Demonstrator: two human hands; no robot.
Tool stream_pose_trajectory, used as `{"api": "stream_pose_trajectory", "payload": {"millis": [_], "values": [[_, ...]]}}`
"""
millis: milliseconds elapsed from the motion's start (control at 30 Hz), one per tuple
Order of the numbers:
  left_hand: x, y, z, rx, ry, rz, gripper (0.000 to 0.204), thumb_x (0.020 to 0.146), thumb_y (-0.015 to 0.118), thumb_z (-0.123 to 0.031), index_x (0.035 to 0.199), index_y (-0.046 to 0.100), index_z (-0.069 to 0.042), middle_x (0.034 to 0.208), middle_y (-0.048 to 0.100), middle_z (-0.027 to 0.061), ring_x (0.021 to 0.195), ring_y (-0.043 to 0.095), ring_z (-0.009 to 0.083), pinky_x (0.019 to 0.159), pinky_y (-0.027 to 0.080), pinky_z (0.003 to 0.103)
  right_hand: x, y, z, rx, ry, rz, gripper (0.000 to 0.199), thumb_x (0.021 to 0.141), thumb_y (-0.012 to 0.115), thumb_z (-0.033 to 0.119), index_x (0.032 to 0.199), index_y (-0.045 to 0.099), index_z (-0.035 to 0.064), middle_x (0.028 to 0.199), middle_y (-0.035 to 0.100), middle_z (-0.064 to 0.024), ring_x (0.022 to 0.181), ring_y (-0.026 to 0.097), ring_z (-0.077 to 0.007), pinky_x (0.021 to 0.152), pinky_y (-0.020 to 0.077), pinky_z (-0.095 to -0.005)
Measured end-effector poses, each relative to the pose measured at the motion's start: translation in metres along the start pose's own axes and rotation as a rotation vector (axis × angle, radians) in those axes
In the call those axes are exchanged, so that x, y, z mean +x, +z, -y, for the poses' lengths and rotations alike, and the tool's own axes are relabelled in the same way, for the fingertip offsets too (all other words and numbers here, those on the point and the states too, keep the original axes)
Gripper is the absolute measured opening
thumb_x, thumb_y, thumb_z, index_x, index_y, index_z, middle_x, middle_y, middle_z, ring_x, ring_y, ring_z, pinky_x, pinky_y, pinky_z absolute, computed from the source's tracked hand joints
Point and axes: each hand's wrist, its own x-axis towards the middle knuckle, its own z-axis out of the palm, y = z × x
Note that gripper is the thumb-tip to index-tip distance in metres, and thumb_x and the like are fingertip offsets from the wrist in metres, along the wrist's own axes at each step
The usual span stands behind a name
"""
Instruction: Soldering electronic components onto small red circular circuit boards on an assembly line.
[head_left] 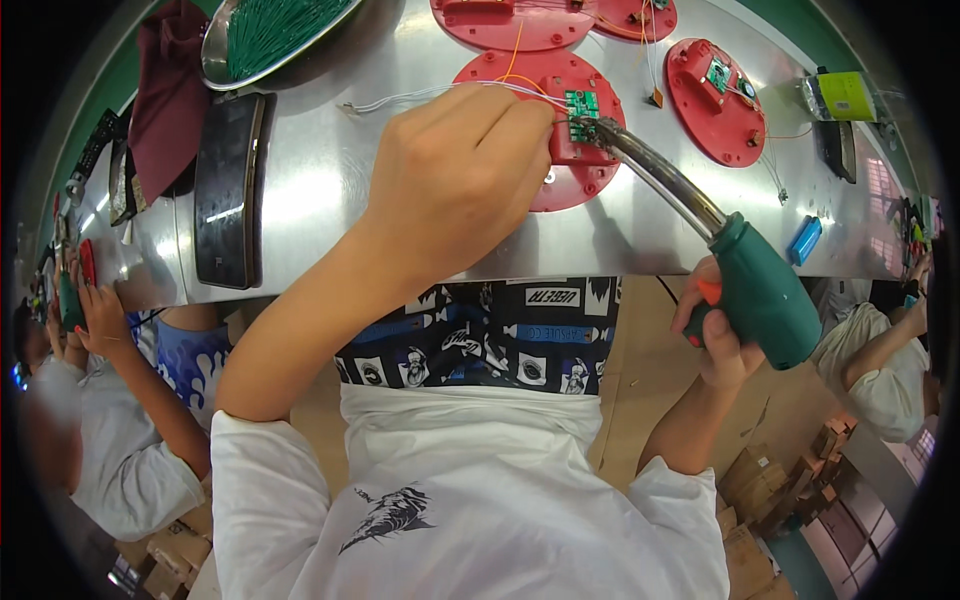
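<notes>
The left hand (455, 180) rests on the near red disc (560, 130), its grip pinched narrow on a thin white wire (420, 95) that runs off to the left across the desk (320, 170). The fingertips sit just left of the small green board (582, 103) mounted on that disc.

The right hand (715, 335) is closed around the green handle of the soldering iron (700, 235), below the desk's near edge. The iron's long axis runs from that handle at lower right up and to the left, and its metal barrel ends with the tip touching the board's lower edge. So the board lies up-left of the right grip, well apart from it, and just beside the left grip; the left hand is much the nearer.

Count: four red discs are in view, the near one, one to its right (715, 100), and two partly cut off at the top. Two of them show a green board. There is one iron and one orange wire (515, 50) rising from the near disc. A blue cell (805, 240) lies near the desk's right edge, a yellow-green pack (845, 95) beyond it. At left stand a dark oblong box (230, 190) and one tray of green wires (270, 30). Other people work at either side.
</notes>
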Motion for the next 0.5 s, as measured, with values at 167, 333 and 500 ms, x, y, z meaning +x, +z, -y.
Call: {"api": "stream_pose_trajectory", "payload": {"millis": [167, 333, 500], "values": [[0.0, -0.001, -0.003, -0.003, -0.025, 0.026, 0.012, 0.078, 0.072, 0.001, 0.088, 0.067, 0.0, 0.074, 0.063, 0.0108, 0.064, 0.06, 0.0277, 0.058, 0.049, 0.035, 0.008, -0.001, 0.001, 0.023, -0.031, -0.009, 0.045, 0.089, 0.064, 0.024, 0.117, 0.054, -0.0082, 0.093, 0.059, -0.0183, 0.049, 0.054, -0.0186, 0.046, 0.0381, -0.0271], [-0.001, -0.001, -0.003, 0.003, -0.03, 0.045, 0.013, 0.077, 0.071, 0.001, 0.089, 0.067, 0.001, 0.076, 0.064, 0.0116, 0.065, 0.062, 0.0279, 0.059, 0.05, 0.036, 0.007, -0.005, -0.001, 0.108, 0.034, -0.03, 0.047, 0.09, 0.063, 0.024, 0.12, 0.05, -0.0102, 0.093, 0.057, -0.023, 0.049, 0.056, -0.0208, 0.042, 0.0439, -0.028], [-0.001, -0.003, -0.004, 0.005, -0.042, 0.049, 0.012, 0.077, 0.071, 0.001, 0.089, 0.067, 0.001, 0.078, 0.065, 0.0121, 0.067, 0.063, 0.0286, 0.061, 0.052, 0.036, 0.008, -0.007, 0.008, 0.094, -0.094, -0.067, 0.054, 0.091, 0.06, 0.028, 0.121, 0.046, -0.0155, 0.096, 0.057, -0.0272, 0.049, 0.059, -0.0228, 0.041, 0.0451, -0.0296]]}}
